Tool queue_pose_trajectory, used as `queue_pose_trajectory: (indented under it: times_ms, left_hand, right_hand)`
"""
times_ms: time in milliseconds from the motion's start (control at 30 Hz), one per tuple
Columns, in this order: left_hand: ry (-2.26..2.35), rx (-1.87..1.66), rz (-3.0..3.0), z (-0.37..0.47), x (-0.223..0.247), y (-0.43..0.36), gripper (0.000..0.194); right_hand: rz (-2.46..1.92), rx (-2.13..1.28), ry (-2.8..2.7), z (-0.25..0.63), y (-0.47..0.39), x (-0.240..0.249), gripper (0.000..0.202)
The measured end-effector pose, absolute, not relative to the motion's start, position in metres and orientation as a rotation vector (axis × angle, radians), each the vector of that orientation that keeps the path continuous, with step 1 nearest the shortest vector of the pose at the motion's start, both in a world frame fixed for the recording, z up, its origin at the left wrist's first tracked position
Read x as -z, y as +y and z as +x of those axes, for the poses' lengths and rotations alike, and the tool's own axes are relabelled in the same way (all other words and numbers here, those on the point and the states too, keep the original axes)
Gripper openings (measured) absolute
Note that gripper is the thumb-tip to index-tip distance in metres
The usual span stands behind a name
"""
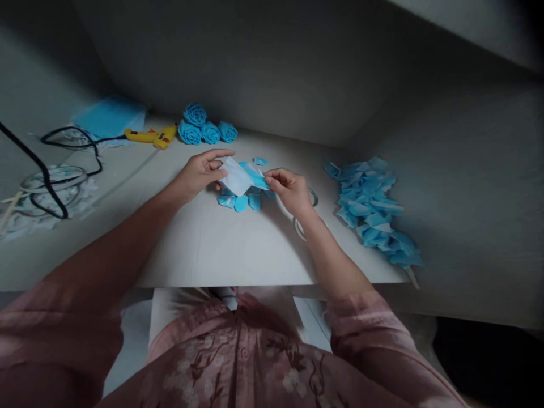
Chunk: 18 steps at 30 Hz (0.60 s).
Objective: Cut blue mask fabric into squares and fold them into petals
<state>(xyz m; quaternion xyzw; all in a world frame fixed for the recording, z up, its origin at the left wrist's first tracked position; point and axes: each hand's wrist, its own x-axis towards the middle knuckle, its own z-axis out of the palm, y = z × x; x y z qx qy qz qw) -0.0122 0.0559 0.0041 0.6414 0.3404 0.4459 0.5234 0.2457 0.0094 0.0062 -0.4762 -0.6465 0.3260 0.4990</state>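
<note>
A thin piece of fabric (238, 178), white on one face and blue on the other, is stretched between my two hands above the middle of the table. My left hand (204, 171) pinches its white left side between thumb and fingers. With thumb and forefinger, my right hand (288, 186) grips the blue right end. Several small blue cut pieces (241, 203) lie on the table just below the fabric, partly covered by it. Another small blue piece (260, 161) rests behind it.
Several blue rosettes (195, 114) and a yellow glue gun (159, 136) sit at the back left, near blue sheets (111, 115). A black cable (42, 170) loops at the left. Blue scraps (369, 204) are heaped at right. A tape roll (299, 228) is partly behind my right wrist.
</note>
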Motion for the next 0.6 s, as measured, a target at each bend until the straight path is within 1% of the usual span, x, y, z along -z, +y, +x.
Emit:
queue_pose_trajectory:
  times_ms: [133, 267, 433, 600]
  left_hand:
    - [0.794, -1.126, 1.516, -0.011, -0.008, 0.056, 0.061]
    - [0.810, -1.259, 1.506, -0.009, -0.010, 0.057, 0.050]
    - [0.841, -1.457, 1.364, -0.022, -0.014, 0.070, 0.033]
    - [0.711, -1.482, 1.229, -0.040, -0.020, 0.080, 0.028]
  right_hand:
    - [-1.118, -0.762, -1.483, 0.243, 0.009, -0.008, 0.029]
    - [-1.111, -0.787, -1.295, 0.245, 0.014, -0.007, 0.030]
    - [-1.048, -0.906, -1.035, 0.254, 0.025, -0.001, 0.036]
    - [-1.002, -1.039, -0.968, 0.257, 0.023, -0.009, 0.035]
